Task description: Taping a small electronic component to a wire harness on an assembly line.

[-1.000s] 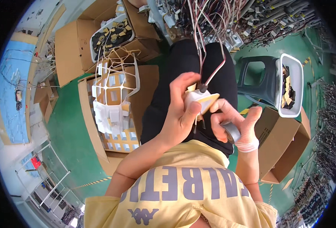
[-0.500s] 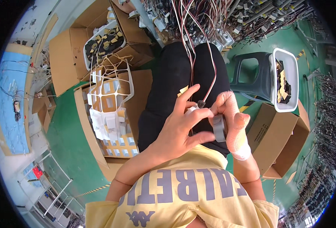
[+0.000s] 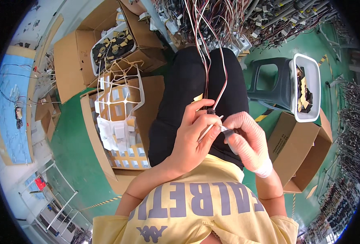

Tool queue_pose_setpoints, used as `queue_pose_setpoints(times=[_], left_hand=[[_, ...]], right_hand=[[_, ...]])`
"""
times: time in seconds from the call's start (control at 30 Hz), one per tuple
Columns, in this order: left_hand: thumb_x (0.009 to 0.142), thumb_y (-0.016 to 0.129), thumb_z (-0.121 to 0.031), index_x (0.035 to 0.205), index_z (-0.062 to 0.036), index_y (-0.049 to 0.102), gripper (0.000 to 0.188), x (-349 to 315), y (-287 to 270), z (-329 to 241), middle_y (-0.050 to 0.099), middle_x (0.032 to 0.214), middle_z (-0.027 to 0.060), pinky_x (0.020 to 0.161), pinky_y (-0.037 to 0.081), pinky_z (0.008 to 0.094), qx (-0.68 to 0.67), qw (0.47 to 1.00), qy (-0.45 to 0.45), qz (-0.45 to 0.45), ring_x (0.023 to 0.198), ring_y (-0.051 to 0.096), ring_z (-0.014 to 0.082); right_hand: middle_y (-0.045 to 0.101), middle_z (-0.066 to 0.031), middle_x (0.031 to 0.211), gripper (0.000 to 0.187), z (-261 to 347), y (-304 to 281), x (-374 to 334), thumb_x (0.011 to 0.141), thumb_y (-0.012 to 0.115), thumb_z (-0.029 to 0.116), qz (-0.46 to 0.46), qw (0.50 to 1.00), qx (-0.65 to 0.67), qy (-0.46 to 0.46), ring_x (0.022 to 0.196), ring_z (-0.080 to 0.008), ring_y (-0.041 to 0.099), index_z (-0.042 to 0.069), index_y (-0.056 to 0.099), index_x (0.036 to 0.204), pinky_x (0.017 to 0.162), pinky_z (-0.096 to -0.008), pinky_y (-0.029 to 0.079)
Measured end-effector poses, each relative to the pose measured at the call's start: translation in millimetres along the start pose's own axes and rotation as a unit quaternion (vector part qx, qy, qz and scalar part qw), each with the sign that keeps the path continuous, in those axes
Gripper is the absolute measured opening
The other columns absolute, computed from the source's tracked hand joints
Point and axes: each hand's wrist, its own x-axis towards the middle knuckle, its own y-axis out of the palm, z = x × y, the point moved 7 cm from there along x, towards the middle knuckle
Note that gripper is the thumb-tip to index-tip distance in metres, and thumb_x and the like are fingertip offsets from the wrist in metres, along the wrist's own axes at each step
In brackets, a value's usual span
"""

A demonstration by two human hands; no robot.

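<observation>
We've closed our left hand (image 3: 192, 136) into a pinch. Our right hand (image 3: 250, 143) now mostly covers the grey tape (image 3: 228, 133).

Yellow T-shirt (image 3: 196, 203), black trousers (image 3: 174, 101), pale glove (image 3: 254, 148)

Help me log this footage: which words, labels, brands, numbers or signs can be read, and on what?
I'm not copying wording, only placing it.
Yellow shirt: large grey capitals, upside down here, partly readable; small dark logo below.
Right cardboard box: dark print, too small to read.
Upper-left cardboard box: small mark, too small to read.
</observation>
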Motion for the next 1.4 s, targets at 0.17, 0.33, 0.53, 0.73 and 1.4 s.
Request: queue_pose_setpoints(times=[0.17, 0.33, 0.53, 0.73, 1.4], left_hand=[[0.077, 0.077, -0.022, 0.114, -0.0065, 0.049, 0.049, -1.0, -3.6, 13.7, 0.041, 0.129, 0.0148, 0.088, 0.043, 0.0323, -0.108, 0.993, -0.014, 0.040, 0.104, 0.051, 0.0201], [0.066, 0.086, -0.032, 0.123, -0.0058, 0.038, 0.079, -4.6, 5.2, 19.3, 0.035, 0.137, 0.0148, 0.093, 0.040, 0.0334, -0.222, 0.972, -0.045, 0.064, 0.110, 0.049, 0.0193], [0.080, 0.071, -0.045, 0.124, -0.0029, 0.039, 0.068, -8.7, -4.4, 15.8, 0.056, 0.112, 0.0126, 0.085, 0.045, 0.0301, -0.057, 0.996, -0.054, 0.051, 0.097, 0.058, 0.0179], [0.089, 0.062, -0.041, 0.115, -0.0029, 0.044, 0.050, -15.2, -8.4, 17.0, 0.060, 0.089, 0.0101, 0.065, 0.047, 0.0275, -0.036, 0.996, -0.031, 0.073, 0.073, 0.061, 0.0165], [0.090, 0.063, -0.032, 0.114, -0.0048, 0.042, 0.042, -15.0, 1.7, 17.8, 0.057, 0.097, 0.0085, 0.070, 0.047, 0.0253, -0.153, 0.971, -0.119, 0.144, 0.083, 0.059, 0.0122]], right_hand=[[0.057, -0.0113, 0.091, 0.005, 6.9, -18.5, -5.8, 0.080, 0.059, -0.001, -0.073, 0.993, -0.061, -0.068, 0.079, -0.0197, 0.056, -0.001, 0.057, 0.084, 0.072, -0.0280, 0.046], [0.057, -0.0107, 0.099, 0.005, 9.6, -5.4, 1.2, 0.081, 0.061, 0.000, -0.055, 0.993, -0.076, -0.073, 0.085, -0.0158, 0.055, 0.000, 0.060, 0.086, 0.075, -0.0268, 0.046], [0.058, -0.0097, 0.094, 0.002, -0.7, 2.7, -2.7, 0.083, 0.057, -0.002, -0.060, 0.997, -0.049, -0.020, 0.082, -0.0135, 0.054, -0.002, 0.058, 0.085, 0.076, -0.0246, 0.043], [0.057, -0.0068, 0.087, 0.008, -10.9, -10.3, 3.2, 0.087, 0.054, 0.006, -0.075, 0.990, 0.089, 0.079, 0.074, -0.0105, 0.055, 0.000, 0.056, 0.082, 0.070, -0.0229, 0.045], [0.056, -0.0052, 0.088, 0.009, -15.5, 3.1, 25.9, 0.083, 0.063, 0.004, 0.138, 0.982, 0.114, 0.068, 0.080, -0.0138, 0.053, 0.000, 0.066, 0.090, 0.073, -0.0265, 0.042]])
